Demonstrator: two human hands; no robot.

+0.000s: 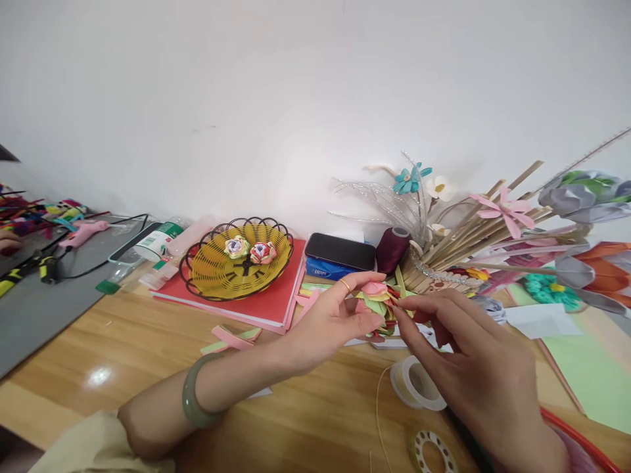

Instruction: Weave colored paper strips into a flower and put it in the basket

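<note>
My left hand (pixel 340 315) is closed around a small paper flower (pixel 375 303) with pink, yellow, green and red petals. From the right, my right hand (pixel 458 328) pinches at the flower's edge with thumb and forefinger; the exact bit between those fingertips is too small to make out. Just below the hands lies a white spool (pixel 418 384) with a pale thread running off it. Folded pink and green paper strips (pixel 234 338) rest on the table to the left of my left hand.
A yellow woven basket (pixel 236 279) holding two paper flowers sits on red paper (pixel 170 289). Behind my hands are a phone (pixel 340 251) on a blue box and a dark thread cone (pixel 393 249). Craft flowers (pixel 505 210) crowd the right; a pink glue gun (pixel 85 233) lies left.
</note>
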